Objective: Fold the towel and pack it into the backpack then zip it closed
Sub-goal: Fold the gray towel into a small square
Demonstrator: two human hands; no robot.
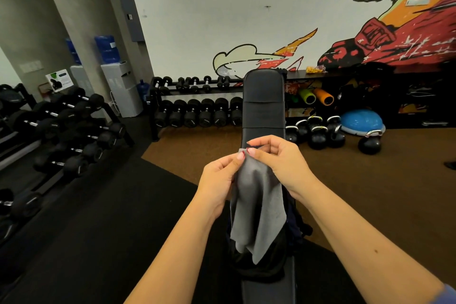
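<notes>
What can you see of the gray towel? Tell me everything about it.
The towel is gray, thin and smooth, like microfiber. It hangs in loose soft folds, narrowing to a point at the bottom. The left hand and right hand pinch its top edge, fingertips almost meeting. Its lower end drapes in front of a dark backpack lying on the black bench; whether it touches the bag is unclear.

The grey towel [257, 205] hangs limp and unfolded, held by its top corner, above the dark backpack [266, 271] on the worktop [264, 96].
</notes>
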